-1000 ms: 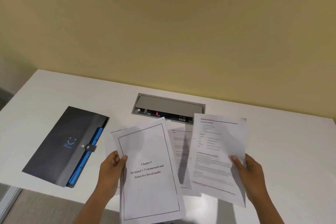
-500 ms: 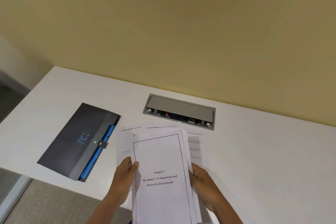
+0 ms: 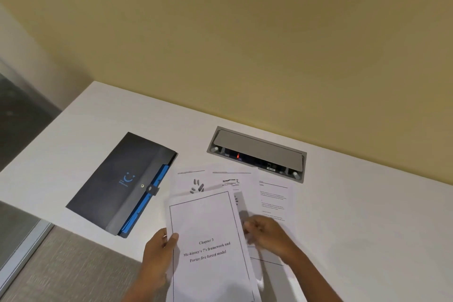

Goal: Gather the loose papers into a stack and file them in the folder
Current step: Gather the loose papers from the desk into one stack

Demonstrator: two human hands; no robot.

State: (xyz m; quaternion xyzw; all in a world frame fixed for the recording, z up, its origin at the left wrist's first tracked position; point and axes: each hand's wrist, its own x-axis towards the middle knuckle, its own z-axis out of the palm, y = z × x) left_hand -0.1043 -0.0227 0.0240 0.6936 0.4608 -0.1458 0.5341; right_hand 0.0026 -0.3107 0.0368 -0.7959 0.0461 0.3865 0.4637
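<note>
My left hand (image 3: 159, 250) grips the left edge of a small stack of white papers (image 3: 208, 223); the top sheet reads "Chapter 3". My right hand (image 3: 267, 233), blurred, rests at the stack's right edge, fingers on the sheets there. More printed sheets lie flat on the white table: two (image 3: 193, 179) behind the stack and one (image 3: 274, 198) to the right, partly under my right hand. The dark grey folder (image 3: 122, 184) with blue inner tabs lies shut with a snap strap, left of the papers, untouched.
A grey cable and socket box (image 3: 257, 152) is set into the white table (image 3: 367, 216) behind the papers. A yellow wall rises at the back. The table's left edge and front-left corner are near the folder, with floor below.
The sheet held out by my right hand has been brought onto the stack in my left hand. My right hand has since shifted to the stack's right edge. The view has swung left.
</note>
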